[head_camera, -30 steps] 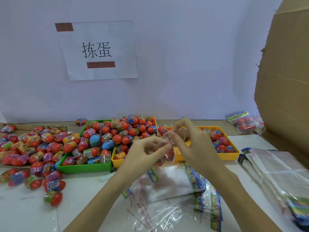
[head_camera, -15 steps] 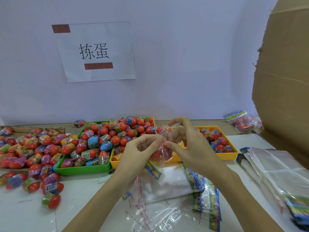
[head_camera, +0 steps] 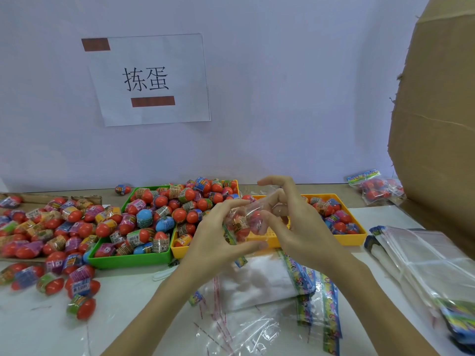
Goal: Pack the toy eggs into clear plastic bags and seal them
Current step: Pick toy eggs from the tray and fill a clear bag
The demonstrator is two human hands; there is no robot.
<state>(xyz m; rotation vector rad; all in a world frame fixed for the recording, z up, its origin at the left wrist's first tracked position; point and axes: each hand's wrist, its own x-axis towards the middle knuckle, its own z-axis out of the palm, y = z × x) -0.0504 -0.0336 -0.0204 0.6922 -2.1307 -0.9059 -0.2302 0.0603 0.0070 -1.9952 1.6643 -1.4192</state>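
Head view: the person's left hand [head_camera: 218,235] and right hand [head_camera: 295,222] meet above the middle of the desk [head_camera: 38,330], both clamped on one small clear plastic bag [head_camera: 248,219] that holds a few red toy eggs; how many cannot be told. The left hand's curled fingers and thumb grip the bag from the left and below; the right hand pinches its right side, with the forefinger raised above the bag. The bag hangs in the air over the inner edge of the yellow tray [head_camera: 352,240], just in front of it. Left of that tray, a green tray [head_camera: 128,260] is heaped with wrapped toy eggs [head_camera: 159,214], most red with coloured bands, a few blue; a second yellow compartment between the two trays also carries eggs. The yellow tray on the right holds a smaller cluster of eggs [head_camera: 334,214] at its far right end, with bare perforated floor showing near the hands. More loose eggs [head_camera: 51,227] are spread over the left part of the desk, some near its front edge. Beneath the forearms lies a pile of empty clear bags [head_camera: 257,286] with colourful printed header strips; another stack of bags [head_camera: 424,255] lies at the right. A filled bag of eggs [head_camera: 377,188] rests at the far right, near a large cardboard box [head_camera: 437,124]. A paper sign [head_camera: 149,78] with two printed characters hangs on the wall behind.
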